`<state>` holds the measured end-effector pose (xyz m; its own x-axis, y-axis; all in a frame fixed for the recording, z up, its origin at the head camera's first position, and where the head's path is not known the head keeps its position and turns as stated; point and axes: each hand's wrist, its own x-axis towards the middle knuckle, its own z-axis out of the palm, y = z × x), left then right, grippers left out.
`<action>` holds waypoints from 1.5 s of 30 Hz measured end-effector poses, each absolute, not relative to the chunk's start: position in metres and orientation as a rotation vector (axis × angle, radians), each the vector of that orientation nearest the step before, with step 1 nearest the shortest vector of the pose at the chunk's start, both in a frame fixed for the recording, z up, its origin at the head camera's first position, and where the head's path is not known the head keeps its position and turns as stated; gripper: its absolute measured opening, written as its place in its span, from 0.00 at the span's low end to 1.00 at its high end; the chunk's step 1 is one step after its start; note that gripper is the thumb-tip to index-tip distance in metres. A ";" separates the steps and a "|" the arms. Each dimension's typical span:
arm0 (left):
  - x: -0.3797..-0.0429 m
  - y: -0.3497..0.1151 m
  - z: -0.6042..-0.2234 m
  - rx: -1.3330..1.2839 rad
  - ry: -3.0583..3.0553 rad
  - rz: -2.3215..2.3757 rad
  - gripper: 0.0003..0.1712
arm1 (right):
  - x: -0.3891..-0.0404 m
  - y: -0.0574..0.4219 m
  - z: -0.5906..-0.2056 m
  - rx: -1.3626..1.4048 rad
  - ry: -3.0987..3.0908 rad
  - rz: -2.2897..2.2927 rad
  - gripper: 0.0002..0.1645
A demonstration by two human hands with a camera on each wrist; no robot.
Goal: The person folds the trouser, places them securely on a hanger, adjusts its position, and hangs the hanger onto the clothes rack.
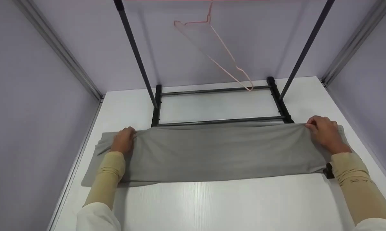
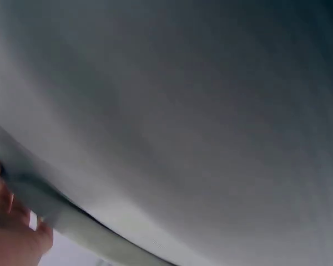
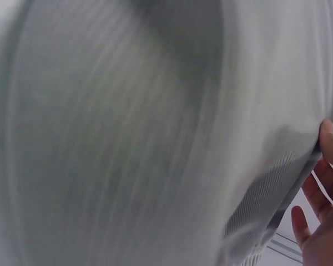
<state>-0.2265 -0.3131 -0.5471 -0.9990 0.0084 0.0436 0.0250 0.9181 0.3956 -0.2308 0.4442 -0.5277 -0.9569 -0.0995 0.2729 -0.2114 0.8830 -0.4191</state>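
Counter (image 1: 209, 203) bare strip on near side of cloth. Gray cloth (image 1: 222, 154) spread lengthwise across counter, creased. Left hand (image 1: 123, 141): fingers grip cloth's far edge, near its left end. Right hand (image 1: 327, 133): fingers pinch same edge near right end. Black rack (image 1: 215, 121) base just beyond cloth. Pink hanger (image 1: 225, 47) above and beyond cloth. Wall (image 1: 186, 61) farthest beyond cloth.

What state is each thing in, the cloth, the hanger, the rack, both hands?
Gray cloth: folded in layers, laid lengthwise across the white table.
Left hand: gripping the cloth's far edge.
Right hand: pinching that edge near its right end.
Pink hanger: bare, hanging tilted.
Black rack: standing on the table.
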 end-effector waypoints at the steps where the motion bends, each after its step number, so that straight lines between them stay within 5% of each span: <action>1: -0.226 -0.318 -0.548 -0.024 -3.066 -0.614 0.09 | -0.231 0.444 -0.528 0.243 -2.802 0.659 0.11; 17: -0.217 -0.338 -0.541 -0.027 -3.091 -0.589 0.11 | -0.231 0.458 -0.528 0.355 -3.009 0.544 0.11; 25: -0.204 -0.366 -0.539 0.095 -3.083 -0.402 0.06 | -0.220 0.483 -0.523 0.168 -2.948 0.502 0.06; 39: -0.204 -0.365 -0.542 0.324 -2.795 -0.289 0.09 | -0.225 0.492 -0.518 -0.216 -2.750 0.530 0.13; 45: -0.200 -0.366 -0.554 0.541 -2.949 -0.437 0.16 | -0.222 0.489 -0.534 -0.191 -2.907 0.641 0.28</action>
